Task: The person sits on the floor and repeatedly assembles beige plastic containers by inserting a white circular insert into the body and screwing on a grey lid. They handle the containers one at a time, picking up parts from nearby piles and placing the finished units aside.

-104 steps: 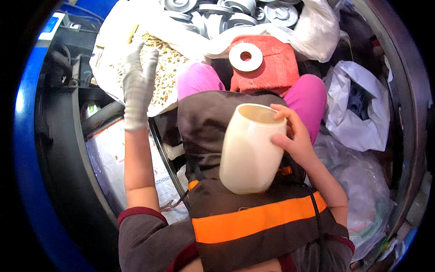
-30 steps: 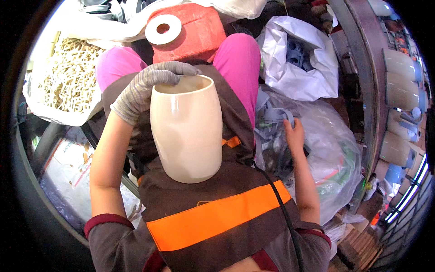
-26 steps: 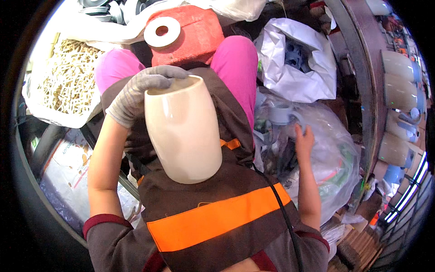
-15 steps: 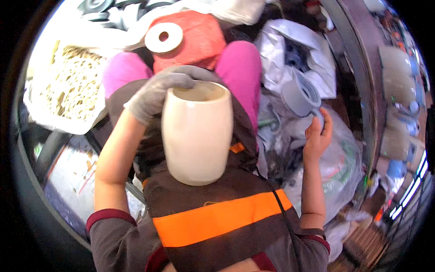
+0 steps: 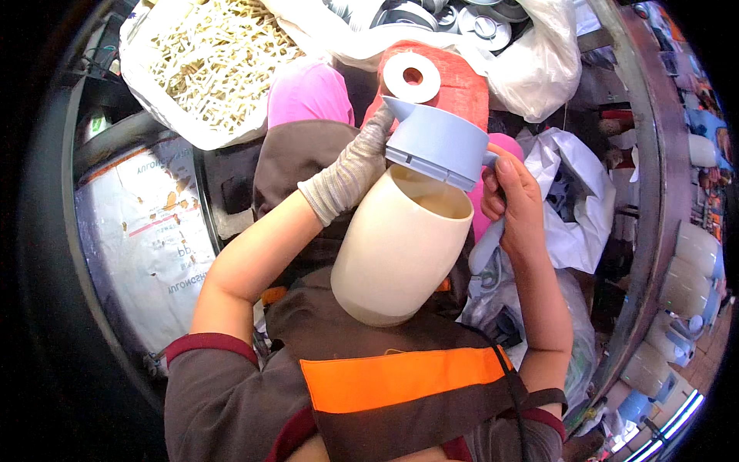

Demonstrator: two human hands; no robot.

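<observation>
Glossy cream barrel-shaped vessel (image 5: 396, 258): mouth open and uppermost, body leaning to the right, base on the brown cloth apron (image 5: 296, 319). Light blue-grey plastic ring-shaped top (image 5: 440, 145): held over the far part of the vessel's mouth, unseated, sloping down rightward, notched lower edge exposed; pointed spout to upper left, partly hidden handle at right; rim contact unclear.
</observation>
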